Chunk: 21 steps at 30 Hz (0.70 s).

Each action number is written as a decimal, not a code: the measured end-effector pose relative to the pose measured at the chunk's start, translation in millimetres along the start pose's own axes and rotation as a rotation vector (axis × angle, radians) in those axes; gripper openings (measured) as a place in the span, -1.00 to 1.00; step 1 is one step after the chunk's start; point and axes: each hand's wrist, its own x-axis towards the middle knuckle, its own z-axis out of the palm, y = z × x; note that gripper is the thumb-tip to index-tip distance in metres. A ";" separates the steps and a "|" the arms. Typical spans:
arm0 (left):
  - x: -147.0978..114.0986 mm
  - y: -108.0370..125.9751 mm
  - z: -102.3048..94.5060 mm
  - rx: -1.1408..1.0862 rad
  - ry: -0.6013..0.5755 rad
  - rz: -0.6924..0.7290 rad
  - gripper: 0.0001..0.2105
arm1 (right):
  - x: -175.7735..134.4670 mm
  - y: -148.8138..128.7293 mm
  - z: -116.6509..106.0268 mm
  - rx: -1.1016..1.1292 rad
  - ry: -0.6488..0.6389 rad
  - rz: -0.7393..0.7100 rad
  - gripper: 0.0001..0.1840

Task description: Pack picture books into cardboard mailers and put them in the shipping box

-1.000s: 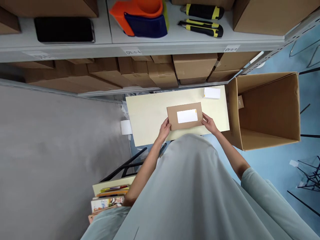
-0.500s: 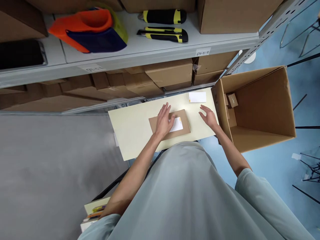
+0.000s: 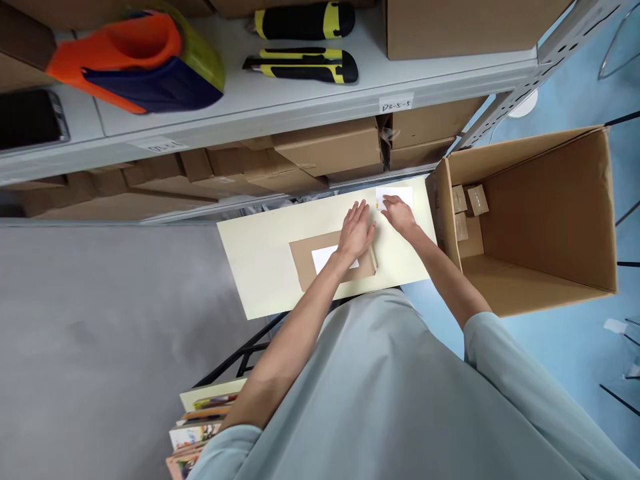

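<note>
A flat cardboard parcel (image 3: 304, 259) with a white label (image 3: 323, 257) on top lies on the narrow cream table (image 3: 255, 267). My left hand (image 3: 356, 232) rests over the parcel's right part, fingers stretched out, and it covers some of the label. Beyond the parcel, at the table's far right, is a white slip or stack of labels (image 3: 406, 195). Over its lower left edge is my right hand (image 3: 399, 213), thumb and fingers apart; whether they press on the paper I cannot tell.
To the right stands a large open carton (image 3: 545, 207) with several small boxes (image 3: 479, 200) inside. The shelf ahead carries two utility knives (image 3: 303, 67), an orange and blue tool (image 3: 120, 57), a black phone-like object (image 3: 30, 120) and cartons. Books (image 3: 193, 437) sit lower left.
My right hand has moved left and away from me onto the white slip. My left hand has slid right across the parcel, uncovering the label's left part.
</note>
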 end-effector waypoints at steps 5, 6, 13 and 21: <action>-7.6 -4.6 -2.6 0.011 -0.009 -0.012 -0.32 | -0.6 2.6 1.0 -0.024 -0.003 -0.007 -0.60; -8.0 -5.2 -3.2 0.011 -0.010 -0.013 -0.32 | -0.7 1.7 0.2 -0.037 -0.014 -0.002 -0.61; -2.9 0.0 -8.7 0.120 -0.025 -0.009 -0.37 | -1.8 -1.6 -2.6 -0.128 -0.012 -0.006 -0.59; 9.1 22.1 -14.6 0.385 -0.095 -0.009 -0.41 | -2.8 -7.2 -4.5 -0.117 0.000 0.032 -0.63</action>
